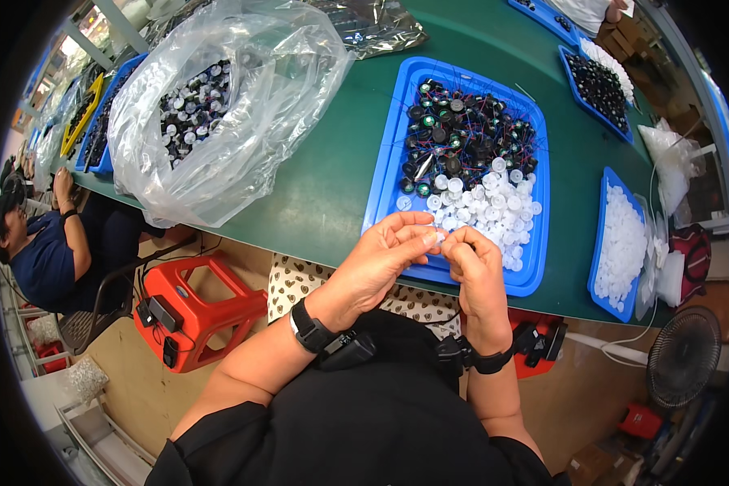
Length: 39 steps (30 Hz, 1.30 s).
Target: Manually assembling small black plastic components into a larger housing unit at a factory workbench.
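Observation:
My left hand (387,249) and my right hand (475,263) meet over the near edge of a blue tray (542,219). Thumb and fingers of the left pinch a small whitish plastic piece (439,236), partly hidden by the fingertips. The right hand's fingers are curled in against the same piece; what else they grip is hidden. Beyond the hands, the tray's far half holds a heap of black round parts (478,134) with thin red and blue wires, some showing green. Translucent white plastic caps (494,211) fill the nearer part.
A large clear plastic bag (287,105) of black and white parts lies open on the green table (320,190). White pieces fill a blue tray (596,267) at right. A red stool (206,300) stands left, near a seated person (49,243); a fan (684,356) stands right.

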Available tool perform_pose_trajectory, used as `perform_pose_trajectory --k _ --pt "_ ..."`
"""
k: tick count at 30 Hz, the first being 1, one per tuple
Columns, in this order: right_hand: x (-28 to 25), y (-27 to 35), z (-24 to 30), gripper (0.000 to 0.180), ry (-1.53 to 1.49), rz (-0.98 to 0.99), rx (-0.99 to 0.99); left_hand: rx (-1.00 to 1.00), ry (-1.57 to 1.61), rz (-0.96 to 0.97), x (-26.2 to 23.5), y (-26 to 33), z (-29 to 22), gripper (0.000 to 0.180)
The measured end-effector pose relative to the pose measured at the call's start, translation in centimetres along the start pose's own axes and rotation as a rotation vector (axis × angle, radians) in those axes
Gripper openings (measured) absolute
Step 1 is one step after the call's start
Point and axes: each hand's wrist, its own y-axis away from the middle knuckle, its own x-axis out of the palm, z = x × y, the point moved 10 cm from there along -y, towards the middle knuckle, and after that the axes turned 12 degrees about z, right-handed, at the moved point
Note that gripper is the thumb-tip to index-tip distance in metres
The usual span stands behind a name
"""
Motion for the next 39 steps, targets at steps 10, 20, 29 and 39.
perform_pose_trajectory --k 10,20,29,39 --pt "-0.5 0.4 1.7 0.008 0.21 -0.098 -0.072 -0.003 -0.043 -0.02 -0.1 0.1 -0.1 0.044" --pt "0.4 1.4 3.6 0.007 0.533 -0.161 -0.223 -0.007 -0.047 -0.015 -0.2 0.0 0.1 0.045" --pt "-0.1 0.3 1.8 0.007 0.299 -0.05 -0.058 -0.007 -0.046 -0.02 -0.1 0.0 0.0 0.045" --pt "0.5 0.4 1.9 0.008 0.273 -0.044 -0.085 0.019 -0.13 -0.022 -0.3 0.0 -0.5 0.044"
